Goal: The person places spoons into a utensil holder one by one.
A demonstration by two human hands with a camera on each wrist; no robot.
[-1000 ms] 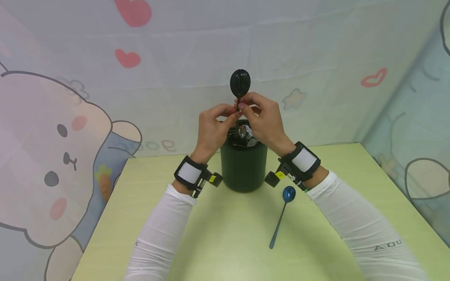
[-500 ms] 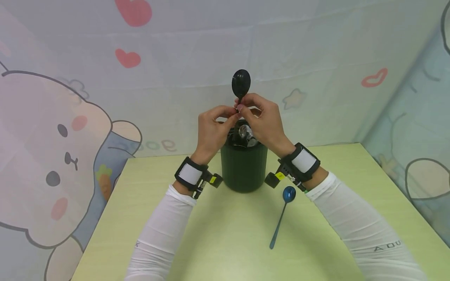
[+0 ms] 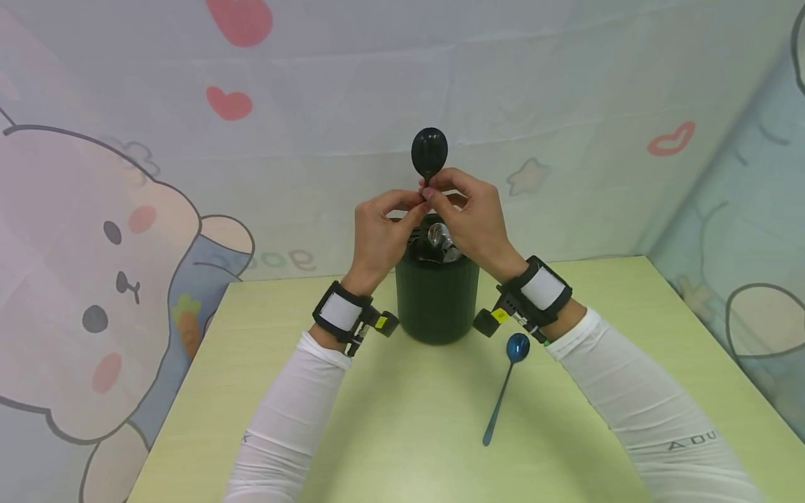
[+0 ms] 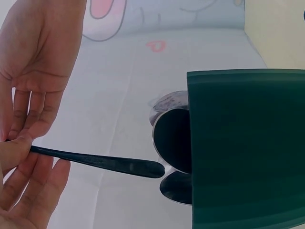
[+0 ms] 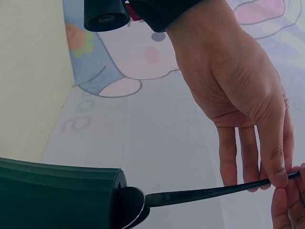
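Observation:
A black spoon (image 3: 430, 149) stands upright above a dark green cup (image 3: 435, 300), bowl end up. My left hand (image 3: 420, 202) and right hand (image 3: 434, 190) both pinch its thin handle just below the bowl. In the left wrist view the handle (image 4: 105, 163) runs from my left hand's fingers (image 4: 28, 191) toward the cup (image 4: 248, 143), its tip at the cup's mouth. The right wrist view shows the same handle (image 5: 209, 192) pinched under my left hand (image 5: 238, 95). Silver utensils (image 3: 440, 237) stick out of the cup.
A blue spoon (image 3: 506, 381) lies on the pale green table (image 3: 402, 433), right of the cup and just under my right wrist. Printed fabric walls (image 3: 566, 105) close in the back and both sides.

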